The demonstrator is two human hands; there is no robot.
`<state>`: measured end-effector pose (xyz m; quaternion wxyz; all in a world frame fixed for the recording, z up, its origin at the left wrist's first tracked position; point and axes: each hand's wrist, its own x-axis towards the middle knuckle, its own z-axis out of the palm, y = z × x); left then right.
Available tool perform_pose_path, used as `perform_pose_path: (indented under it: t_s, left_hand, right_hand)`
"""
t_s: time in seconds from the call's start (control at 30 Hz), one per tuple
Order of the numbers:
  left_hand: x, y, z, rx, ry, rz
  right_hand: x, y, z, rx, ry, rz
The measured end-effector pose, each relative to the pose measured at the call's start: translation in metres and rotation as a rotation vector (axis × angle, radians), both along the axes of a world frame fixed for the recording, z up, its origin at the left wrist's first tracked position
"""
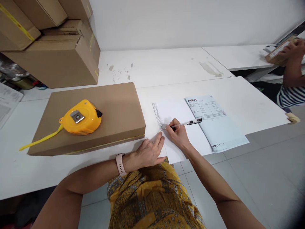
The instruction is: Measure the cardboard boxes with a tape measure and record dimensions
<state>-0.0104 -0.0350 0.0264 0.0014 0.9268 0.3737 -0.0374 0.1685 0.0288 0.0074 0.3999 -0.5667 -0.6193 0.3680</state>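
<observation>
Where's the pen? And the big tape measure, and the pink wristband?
Pen (187, 123): head view, on its barrel.
Tape measure (90, 119): head view, on its orange case.
Pink wristband (120, 164): head view, on its strap.

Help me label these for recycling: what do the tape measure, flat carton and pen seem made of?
Tape measure: probably hard plastic, glossy orange-yellow with highlights; its clip looks metal, being silvery and reflective. Flat carton: matte brown cardboard, judging by kraft colour and folded edges. Pen in the right hand: likely smooth plastic, since the barrel looks see-through.
</observation>
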Motion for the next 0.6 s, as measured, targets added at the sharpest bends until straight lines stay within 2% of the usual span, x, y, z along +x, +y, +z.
perform_pose_path:
  t_s: [0.1,0.23,0.4,0.5,0.6]
  left_hand:
    - [-0.001,0.0,0.001,-0.015,-0.003,0.0]
    - [0.0,0.002,0.002,-0.044,-0.019,0.013]
    - [0.003,-0.003,0.005,-0.065,-0.036,0.071]
    - [-0.004,-0.017,0.021,0.05,-0.189,0.051]
    - [-0.027,-0.034,0.053,0.326,-0.506,0.061]
  right_hand:
    - [0.001,0.001,-0.002,0.028,0.008,-0.023]
    - [0.002,0.003,-0.005,0.144,0.01,-0.046]
    - [0.003,0.002,-0.011,0.311,-0.266,-0.033]
    - [0.001,0.003,-0.019,0.363,-0.469,-0.052]
    - [-0.002,0.006,-0.025,0.38,-0.612,-0.085]
